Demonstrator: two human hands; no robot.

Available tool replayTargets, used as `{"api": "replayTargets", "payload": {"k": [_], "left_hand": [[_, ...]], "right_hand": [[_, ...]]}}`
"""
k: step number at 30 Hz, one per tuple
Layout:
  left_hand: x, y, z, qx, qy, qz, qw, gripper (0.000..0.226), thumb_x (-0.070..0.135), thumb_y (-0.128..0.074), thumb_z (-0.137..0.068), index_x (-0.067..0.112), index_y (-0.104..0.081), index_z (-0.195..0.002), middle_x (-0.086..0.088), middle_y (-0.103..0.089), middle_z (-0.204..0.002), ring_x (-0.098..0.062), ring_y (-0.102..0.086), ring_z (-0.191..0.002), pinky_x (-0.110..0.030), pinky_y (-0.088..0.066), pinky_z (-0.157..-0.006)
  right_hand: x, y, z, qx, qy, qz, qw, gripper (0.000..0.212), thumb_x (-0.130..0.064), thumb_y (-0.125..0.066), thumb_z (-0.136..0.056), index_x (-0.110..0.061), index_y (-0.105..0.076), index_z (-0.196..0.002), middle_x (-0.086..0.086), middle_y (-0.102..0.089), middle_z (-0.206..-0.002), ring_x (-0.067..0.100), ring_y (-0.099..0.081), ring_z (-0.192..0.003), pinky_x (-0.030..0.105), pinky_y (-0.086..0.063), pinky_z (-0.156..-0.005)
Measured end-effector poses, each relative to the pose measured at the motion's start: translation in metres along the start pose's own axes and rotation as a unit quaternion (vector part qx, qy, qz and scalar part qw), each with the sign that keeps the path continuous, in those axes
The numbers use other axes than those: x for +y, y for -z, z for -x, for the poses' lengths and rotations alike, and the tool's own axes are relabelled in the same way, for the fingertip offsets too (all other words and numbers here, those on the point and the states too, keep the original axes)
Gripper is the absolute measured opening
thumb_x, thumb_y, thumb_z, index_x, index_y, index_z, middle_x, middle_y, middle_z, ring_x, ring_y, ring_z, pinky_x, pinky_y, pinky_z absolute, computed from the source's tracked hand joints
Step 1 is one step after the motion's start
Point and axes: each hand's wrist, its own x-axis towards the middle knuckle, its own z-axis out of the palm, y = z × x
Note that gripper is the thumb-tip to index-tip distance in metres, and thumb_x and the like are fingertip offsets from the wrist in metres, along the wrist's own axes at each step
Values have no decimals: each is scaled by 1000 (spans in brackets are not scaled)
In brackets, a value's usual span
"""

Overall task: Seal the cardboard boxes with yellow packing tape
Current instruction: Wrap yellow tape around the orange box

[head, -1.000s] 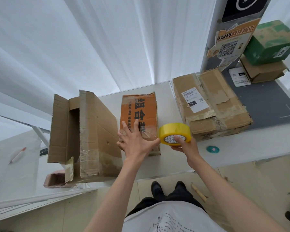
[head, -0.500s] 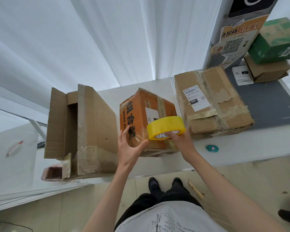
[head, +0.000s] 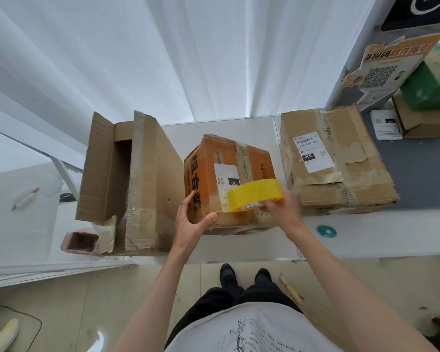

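Yellow tape roll (head: 255, 194) is in your right hand (head: 281, 209), fingers curled around it, pressed against the near top edge of the orange box (head: 226, 179) sitting mid-counter (head: 366, 237). Your left hand (head: 191, 219) grips the box's near left corner, thumb on the front and fingers up the side. A tall open brown box (head: 130, 179) stands just left, a beat-up taped one (head: 335, 161) on the right. A little teal disc (head: 327, 231) lies near the counter edge.
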Motion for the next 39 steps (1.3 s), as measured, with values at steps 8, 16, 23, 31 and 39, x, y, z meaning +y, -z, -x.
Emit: {"api": "replayTargets", "payload": {"k": [8,16,23,31,39], "left_hand": [[5,-7,-12,-14,-21,-11,1000,86,73,-77,-61,66,-37,-137,13,-39,-152,-17,-42,-138,-55,-44,-110],[-8,-3,-13,6,-57,-146,988,99,83,-39,-79,33,-20,-162,17,-14,-166,1,-8,-148,-49,-18,-122],[-6,2,-18,9,-42,-169,985,81,73,-14,-95,26,-31,-159,3,-40,-159,-19,-34,-144,-51,-28,-120],[-15,-5,-32,2,68,-134,989,58,54,-31,-106,15,-43,-148,-7,-61,-137,-26,-59,-124,-51,-49,-104],[-49,-20,-31,2,125,-82,989,55,50,-50,-101,8,-45,-137,-9,-61,-137,-27,-61,-121,-47,-51,-101]], "right_hand": [[33,31,-3,124,-30,31,991,19,-9,-57,-98,-13,-65,-115,8,-70,-103,30,-66,-98,58,-57,-83],[33,17,0,85,-70,-59,992,17,-22,-64,-97,-38,-60,-103,-8,-69,-103,18,-65,-102,39,-56,-79],[32,3,0,71,-37,15,997,17,-19,-61,-97,-25,-68,-111,-13,-69,-97,5,-65,-93,20,-47,-65],[24,-14,5,99,18,182,978,8,-21,-64,-93,-22,-63,-101,-6,-65,-86,21,-61,-77,31,-45,-59],[18,-24,11,46,77,346,934,21,-36,-67,-91,-24,-53,-103,-8,-55,-79,20,-52,-69,27,-31,-53]]}}
